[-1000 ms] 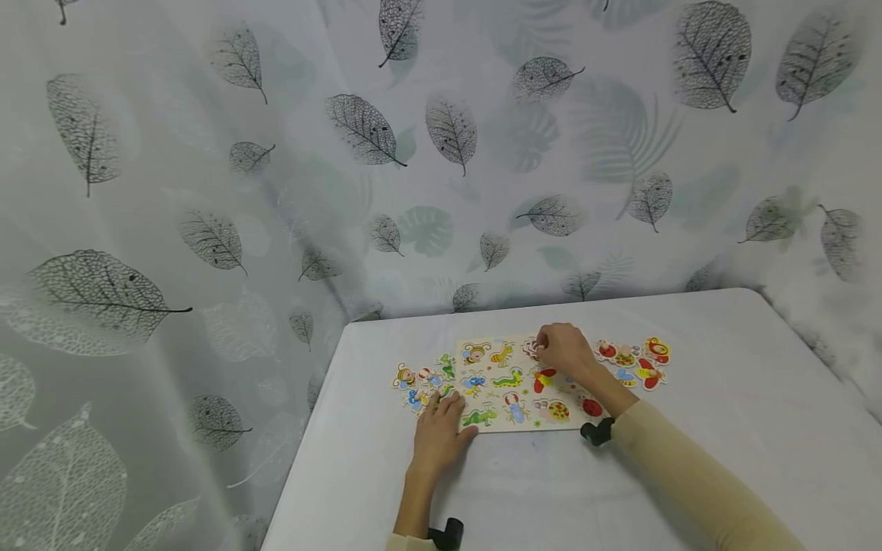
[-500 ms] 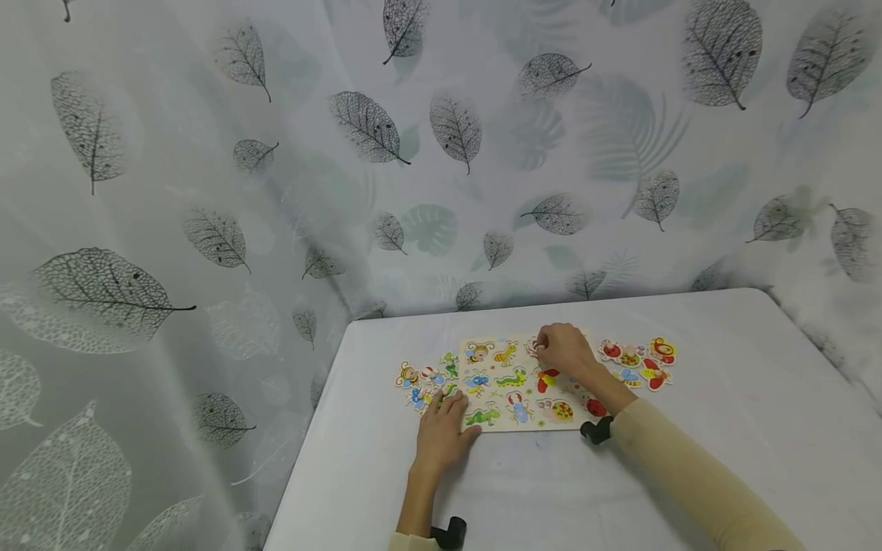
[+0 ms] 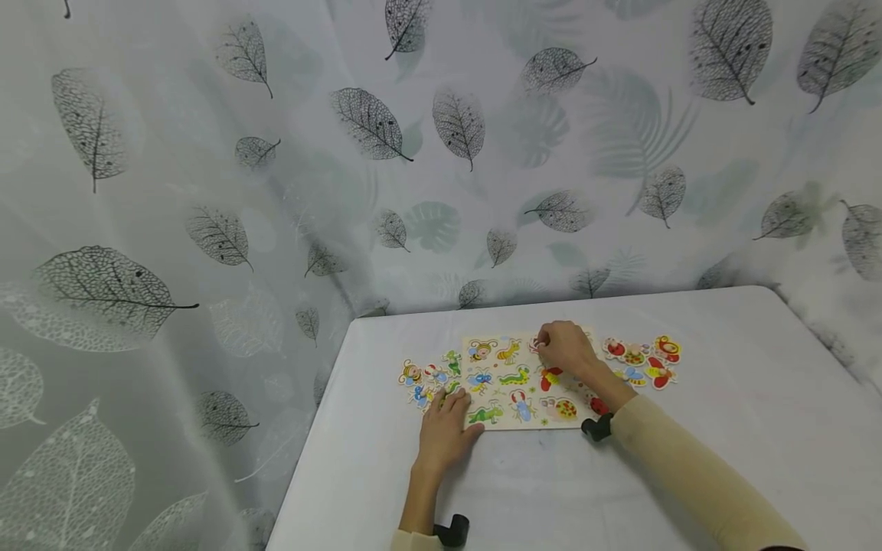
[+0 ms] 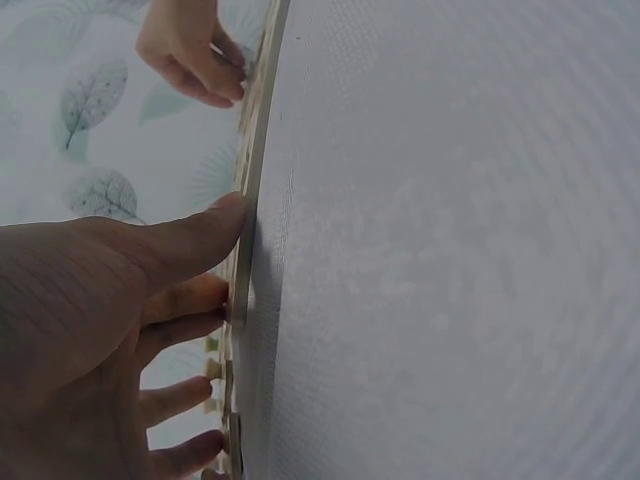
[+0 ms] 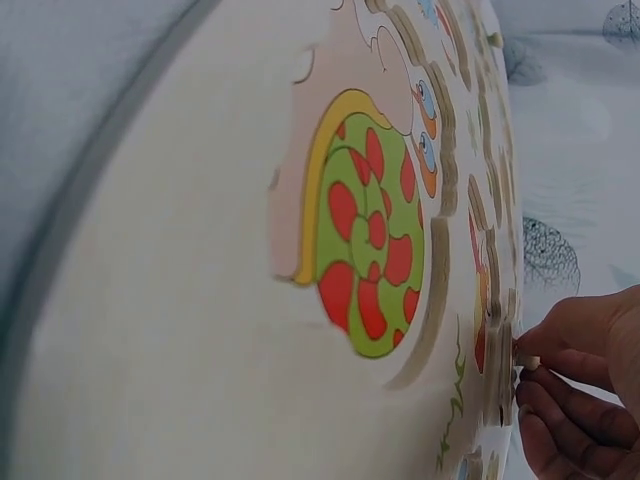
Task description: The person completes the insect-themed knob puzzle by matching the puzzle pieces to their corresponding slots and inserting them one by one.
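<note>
A pale wooden puzzle board [image 3: 506,427] with insect and snail pictures lies on the table. At its far edge my right hand [image 3: 568,350] pinches a puzzle piece by a small peg [image 5: 529,361], low over a cut-out in the top row. Most of that piece is hidden behind the fingers. My left hand [image 3: 442,438] rests at the board's lower left corner, fingers spread and thumb [image 4: 215,225] on the near edge. Its fingertips touch loose pieces beside the board. A snail picture [image 5: 370,240] shows close up in the right wrist view.
Several loose insect pieces [image 3: 411,373] lie left of the board. Another group, with a red-and-yellow piece [image 3: 660,373], lies to the right. The white table [image 3: 537,497] meets a leaf-patterned curtain [image 3: 441,153] at the back and left.
The head view has shifted slightly, moving the scene a little to the right in the frame. Both hands keep nearly the same places at the board.
</note>
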A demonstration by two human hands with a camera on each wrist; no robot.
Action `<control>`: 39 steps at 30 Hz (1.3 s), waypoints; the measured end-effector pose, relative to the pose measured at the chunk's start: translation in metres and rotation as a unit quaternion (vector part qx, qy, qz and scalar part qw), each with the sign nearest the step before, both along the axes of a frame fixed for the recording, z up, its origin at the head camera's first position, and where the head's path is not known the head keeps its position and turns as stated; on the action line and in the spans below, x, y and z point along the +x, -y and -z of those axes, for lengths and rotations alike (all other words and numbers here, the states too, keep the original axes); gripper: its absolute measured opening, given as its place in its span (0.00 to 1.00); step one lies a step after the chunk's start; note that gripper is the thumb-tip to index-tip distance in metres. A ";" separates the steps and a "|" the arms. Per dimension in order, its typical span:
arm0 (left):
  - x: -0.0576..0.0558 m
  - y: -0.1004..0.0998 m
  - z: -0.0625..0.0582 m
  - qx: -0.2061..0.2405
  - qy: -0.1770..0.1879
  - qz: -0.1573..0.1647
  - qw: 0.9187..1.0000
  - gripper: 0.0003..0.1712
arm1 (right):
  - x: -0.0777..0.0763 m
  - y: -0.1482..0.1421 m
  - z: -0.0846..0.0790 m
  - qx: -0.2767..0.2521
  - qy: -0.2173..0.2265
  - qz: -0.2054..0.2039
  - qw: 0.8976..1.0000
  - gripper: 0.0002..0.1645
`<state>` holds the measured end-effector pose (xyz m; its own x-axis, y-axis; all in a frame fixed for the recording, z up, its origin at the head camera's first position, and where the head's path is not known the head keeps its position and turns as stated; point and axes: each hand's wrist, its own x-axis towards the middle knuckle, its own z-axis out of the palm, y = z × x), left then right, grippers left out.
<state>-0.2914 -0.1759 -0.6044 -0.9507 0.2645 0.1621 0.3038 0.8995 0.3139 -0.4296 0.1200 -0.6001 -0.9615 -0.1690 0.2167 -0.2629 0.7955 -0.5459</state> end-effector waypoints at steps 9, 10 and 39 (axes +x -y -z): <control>0.001 0.000 0.001 -0.002 -0.013 -0.001 1.000 0.36 | -0.004 0.001 0.004 -0.001 0.019 0.016 1.000 0.06; 0.001 0.000 0.001 -0.001 -0.017 0.000 1.000 0.36 | -0.004 0.000 0.005 0.000 0.022 0.016 1.000 0.06; -0.001 -0.002 0.013 -0.002 -0.034 0.001 0.999 0.37 | 0.001 -0.012 0.005 -0.006 0.003 0.022 1.000 0.18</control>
